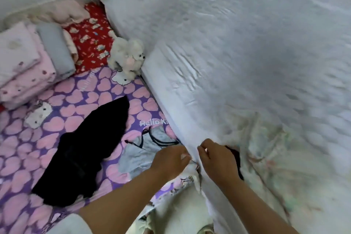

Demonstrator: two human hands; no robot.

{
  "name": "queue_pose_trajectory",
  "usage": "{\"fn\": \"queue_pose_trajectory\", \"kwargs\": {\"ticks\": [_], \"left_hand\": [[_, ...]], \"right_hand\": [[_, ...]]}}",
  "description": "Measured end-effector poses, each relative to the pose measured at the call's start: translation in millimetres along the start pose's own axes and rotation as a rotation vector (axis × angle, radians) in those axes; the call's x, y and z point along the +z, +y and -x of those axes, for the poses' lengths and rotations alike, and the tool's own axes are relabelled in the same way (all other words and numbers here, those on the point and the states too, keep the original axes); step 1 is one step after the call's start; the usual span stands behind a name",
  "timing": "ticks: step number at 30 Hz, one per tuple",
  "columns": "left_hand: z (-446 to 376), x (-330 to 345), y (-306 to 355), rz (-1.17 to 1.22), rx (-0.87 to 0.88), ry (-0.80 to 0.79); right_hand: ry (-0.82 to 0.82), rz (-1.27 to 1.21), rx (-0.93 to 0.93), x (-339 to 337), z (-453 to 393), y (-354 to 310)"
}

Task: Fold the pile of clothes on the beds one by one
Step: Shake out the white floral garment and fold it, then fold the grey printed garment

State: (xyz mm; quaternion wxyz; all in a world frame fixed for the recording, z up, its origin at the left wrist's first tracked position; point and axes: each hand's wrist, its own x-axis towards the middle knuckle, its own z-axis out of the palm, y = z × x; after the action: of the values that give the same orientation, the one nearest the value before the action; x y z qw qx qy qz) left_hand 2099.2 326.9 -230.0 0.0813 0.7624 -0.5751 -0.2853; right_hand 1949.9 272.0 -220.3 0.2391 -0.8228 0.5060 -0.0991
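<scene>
Left hand (171, 159) and right hand (216, 159), fingers curled, pinch a pale floral garment (266, 159) close together; grip blurred. Garment spreads right of the hands, lower edge cut off. Grey garment (144, 150) and black garment (83, 150) lie left.

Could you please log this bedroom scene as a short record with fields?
left hand: pinching a white printed garment
right hand: pinching the same garment
unfolded: black garment and grey garment on the heart-print bed
folded: pink and grey stack, far left
other: toy dog; white bed
</scene>
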Motion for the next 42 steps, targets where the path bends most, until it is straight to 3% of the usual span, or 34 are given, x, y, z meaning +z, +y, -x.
{"fn": "queue_pose_trajectory", "kwargs": {"ticks": [8, 12, 16, 25, 35, 39, 42], "left_hand": [[78, -36, -187, 0.065, -0.395, 0.042], [102, -37, -266, 0.107, -0.474, 0.018], [97, -31, -308, 0.119, -0.483, -0.014], [31, 30, -285, 0.209, -0.401, -0.177], [-59, 140, -225, 0.219, -0.194, -0.236], [-78, 140, -213, 0.130, -0.293, -0.259], [-70, 120, -208, 0.132, -0.243, -0.211]], "right_hand": [[-0.301, -0.024, -0.190, 117, -36, -145], [-0.411, 0.032, -0.210, 172, -48, -192], [-0.433, 0.075, -0.149, 201, -58, -196], [-0.475, 0.161, 0.057, 210, -67, -104], [-0.479, 0.090, 0.115, 240, -80, -15], [-0.455, 0.033, 0.116, 235, -81, -4], [-0.473, 0.018, 0.104, 223, -82, -5]]}}
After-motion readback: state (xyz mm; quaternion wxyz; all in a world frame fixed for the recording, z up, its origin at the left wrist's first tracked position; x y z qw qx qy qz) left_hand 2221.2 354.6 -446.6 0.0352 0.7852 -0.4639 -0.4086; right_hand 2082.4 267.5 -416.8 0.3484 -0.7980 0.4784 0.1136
